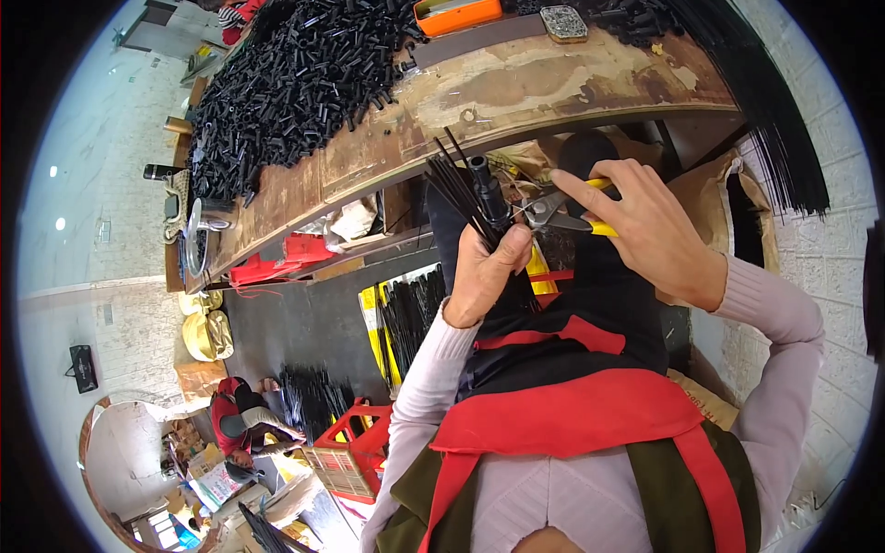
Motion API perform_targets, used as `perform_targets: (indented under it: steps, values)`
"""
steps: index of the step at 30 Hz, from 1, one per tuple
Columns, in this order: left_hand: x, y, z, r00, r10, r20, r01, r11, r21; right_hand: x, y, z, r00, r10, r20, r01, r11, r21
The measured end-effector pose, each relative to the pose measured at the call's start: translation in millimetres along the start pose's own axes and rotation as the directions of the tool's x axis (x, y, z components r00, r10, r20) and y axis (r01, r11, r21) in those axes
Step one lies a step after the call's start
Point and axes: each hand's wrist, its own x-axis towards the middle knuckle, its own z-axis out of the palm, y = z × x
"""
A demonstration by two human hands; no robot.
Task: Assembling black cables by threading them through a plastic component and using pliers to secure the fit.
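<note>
My left hand [487, 276] is closed round a bundle of thin black rods [450, 192], which fan out above the fist. A black stepped tube [487, 184] stands up among them, with the thumb just below it. My right hand [659, 230] grips yellow-handled pliers [551, 210], its index finger stretched along the upper side. The grey metal jaws lie right beside the base of the tube, near the left thumb. Whether they bite on anything is too small to make out. Both hands are above my lap, in front of the bench edge.
A wooden workbench [498, 78] carries a large heap of short black tubes [295, 88], an orange tray [458, 15] and a small speckled tin [564, 24]. Long black rods [784, 138] overhang its right end. A red crate [355, 447] and another person [240, 419] are at lower left.
</note>
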Motion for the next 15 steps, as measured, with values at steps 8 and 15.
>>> perform_targets:
  steps: [8, 15]
  values:
    - [0, -2, 5, 1.0, -0.017, -0.013, 0.017, 1.0, 0.017, -1, 2, 5, 0.998, 0.018, -0.059, -0.019, 1.0, -0.024]
    - [-3, -4, 7, 0.997, -0.014, -0.08, 0.013, 1.0, -0.002, 1, 13, -11, 0.993, -0.12, -0.02, 0.115, 0.977, -0.177]
